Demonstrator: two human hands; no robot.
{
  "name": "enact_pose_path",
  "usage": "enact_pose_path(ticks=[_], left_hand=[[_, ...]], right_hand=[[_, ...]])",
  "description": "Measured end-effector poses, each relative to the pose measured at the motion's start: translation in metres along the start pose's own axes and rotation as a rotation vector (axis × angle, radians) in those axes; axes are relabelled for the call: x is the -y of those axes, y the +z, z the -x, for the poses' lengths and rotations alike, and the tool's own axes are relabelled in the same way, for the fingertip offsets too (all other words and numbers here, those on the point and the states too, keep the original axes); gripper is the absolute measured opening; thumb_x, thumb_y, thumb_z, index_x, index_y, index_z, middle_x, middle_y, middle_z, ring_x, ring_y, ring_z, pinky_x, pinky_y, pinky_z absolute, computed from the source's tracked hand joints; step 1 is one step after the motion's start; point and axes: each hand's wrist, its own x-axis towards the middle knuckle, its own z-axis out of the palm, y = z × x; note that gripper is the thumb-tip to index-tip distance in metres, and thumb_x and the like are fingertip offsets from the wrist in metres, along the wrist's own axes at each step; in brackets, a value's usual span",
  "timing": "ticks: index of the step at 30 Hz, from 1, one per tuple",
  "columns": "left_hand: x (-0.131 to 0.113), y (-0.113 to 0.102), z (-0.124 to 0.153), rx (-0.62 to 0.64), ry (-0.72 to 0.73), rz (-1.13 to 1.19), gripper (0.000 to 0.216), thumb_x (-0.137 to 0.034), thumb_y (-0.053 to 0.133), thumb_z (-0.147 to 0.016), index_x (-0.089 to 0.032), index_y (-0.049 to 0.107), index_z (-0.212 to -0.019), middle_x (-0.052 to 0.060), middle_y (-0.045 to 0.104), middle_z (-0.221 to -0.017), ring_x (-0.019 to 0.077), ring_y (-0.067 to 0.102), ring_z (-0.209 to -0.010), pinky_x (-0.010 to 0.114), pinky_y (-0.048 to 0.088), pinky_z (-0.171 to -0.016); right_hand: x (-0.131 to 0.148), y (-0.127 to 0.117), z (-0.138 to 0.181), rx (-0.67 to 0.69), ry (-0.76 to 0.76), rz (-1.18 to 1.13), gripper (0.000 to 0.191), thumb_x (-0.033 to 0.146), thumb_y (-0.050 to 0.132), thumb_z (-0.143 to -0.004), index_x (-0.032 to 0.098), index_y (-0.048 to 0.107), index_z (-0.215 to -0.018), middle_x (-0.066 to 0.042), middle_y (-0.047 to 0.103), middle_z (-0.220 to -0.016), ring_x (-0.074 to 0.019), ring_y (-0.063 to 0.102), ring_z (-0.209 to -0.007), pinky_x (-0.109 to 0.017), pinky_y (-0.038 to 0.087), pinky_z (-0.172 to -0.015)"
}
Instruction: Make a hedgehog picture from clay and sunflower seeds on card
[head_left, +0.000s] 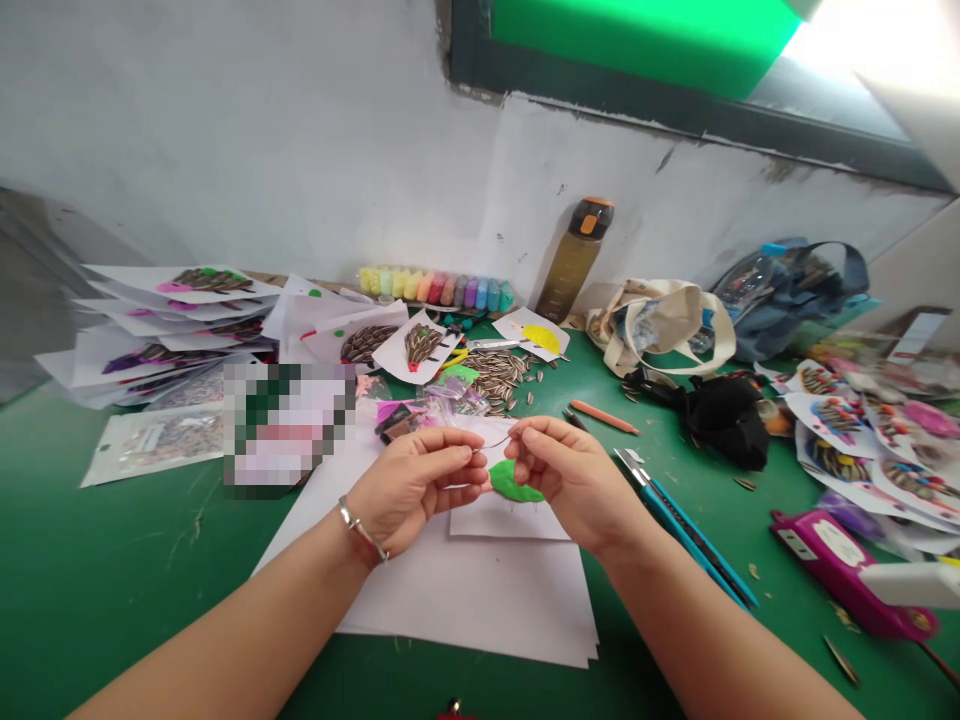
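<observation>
A thin dark strand, thread or wire I cannot tell, runs slightly bent between my two hands. The fingertips of my left hand pinch one end, with a silver bracelet at that wrist. My right hand is closed on the other end. Just below them, a green clay shape is stuck on a small white card, partly hidden by my right fingers. Short thin lines show under the green shape. The card lies on larger white paper sheets.
Sunflower seeds are heaped behind my hands. On the right are an orange pencil, a blue utility knife and a magenta device. Seed-covered cards pile up at left; a bottle stands against the wall.
</observation>
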Motion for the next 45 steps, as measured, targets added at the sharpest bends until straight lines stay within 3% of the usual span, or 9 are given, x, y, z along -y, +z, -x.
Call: enact_pose_path(ticks=[5, 12, 21, 26, 33, 38, 45], left_hand=[[0.002, -0.001, 0.001, 0.043, -0.022, -0.016, 0.02, -0.026, 0.078, -0.072, -0.016, 0.068, -0.086, 0.003, 0.07, -0.08, 0.0156, 0.068, -0.075, 0.03, 0.054, -0.073], [0.005, 0.003, 0.005, 0.256, 0.006, -0.189, 0.028, -0.031, 0.078, -0.071, -0.019, 0.068, -0.095, 0.003, 0.068, -0.086, 0.0159, 0.063, -0.085, 0.03, 0.051, -0.076], [0.007, 0.002, 0.003, 0.174, 0.029, -0.298, 0.027, -0.036, 0.078, -0.068, -0.013, 0.064, -0.072, -0.002, 0.059, -0.066, 0.0069, 0.053, -0.055, 0.021, 0.041, -0.055], [0.003, 0.001, 0.003, 0.158, -0.005, -0.217, 0.031, -0.038, 0.08, -0.067, -0.014, 0.06, -0.07, -0.003, 0.059, -0.061, 0.0054, 0.051, -0.051, 0.018, 0.038, -0.05], [0.003, 0.0, 0.003, 0.127, -0.047, -0.138, 0.037, -0.041, 0.08, -0.067, -0.017, 0.053, -0.072, -0.003, 0.063, -0.059, 0.0056, 0.054, -0.047, 0.015, 0.039, -0.043], [0.003, 0.001, 0.003, 0.101, -0.085, -0.124, 0.032, -0.04, 0.075, -0.074, -0.016, 0.054, -0.077, 0.002, 0.069, -0.068, 0.0092, 0.063, -0.053, 0.016, 0.048, -0.047], [0.001, 0.001, 0.003, 0.078, -0.117, -0.045, 0.018, -0.019, 0.07, -0.08, -0.016, 0.053, -0.082, 0.01, 0.073, -0.081, 0.0159, 0.071, -0.072, 0.025, 0.057, -0.066]], right_hand=[[0.0, 0.004, 0.003, 0.047, -0.021, 0.119, 0.015, 0.031, 0.071, -0.078, 0.018, 0.067, -0.084, 0.0, 0.063, -0.074, -0.0096, 0.053, -0.062, -0.026, 0.044, -0.062], [0.002, 0.008, 0.008, 0.118, -0.084, 0.304, 0.012, 0.029, 0.066, -0.08, 0.019, 0.071, -0.083, 0.0, 0.062, -0.07, -0.0109, 0.052, -0.062, -0.026, 0.044, -0.06], [0.007, 0.012, 0.013, 0.073, -0.173, 0.58, 0.011, 0.026, 0.061, -0.083, 0.02, 0.07, -0.081, 0.001, 0.061, -0.072, -0.01, 0.05, -0.063, -0.024, 0.042, -0.059], [0.006, 0.011, 0.01, -0.008, -0.148, 0.508, 0.011, 0.029, 0.061, -0.084, 0.019, 0.066, -0.082, 0.002, 0.059, -0.069, -0.01, 0.052, -0.061, -0.024, 0.043, -0.058], [0.003, 0.007, 0.007, 0.008, -0.127, 0.371, 0.015, 0.033, 0.068, -0.08, 0.019, 0.065, -0.083, 0.002, 0.059, -0.074, -0.0098, 0.052, -0.066, -0.024, 0.04, -0.061], [0.002, 0.005, 0.007, 0.011, -0.115, 0.353, 0.014, 0.03, 0.071, -0.077, 0.019, 0.063, -0.079, 0.004, 0.056, -0.07, -0.0087, 0.048, -0.063, -0.022, 0.037, -0.057], [0.003, 0.006, 0.007, 0.016, -0.089, 0.32, 0.008, 0.024, 0.066, -0.08, 0.019, 0.06, -0.083, 0.003, 0.059, -0.069, -0.0093, 0.053, -0.06, -0.025, 0.042, -0.06]])
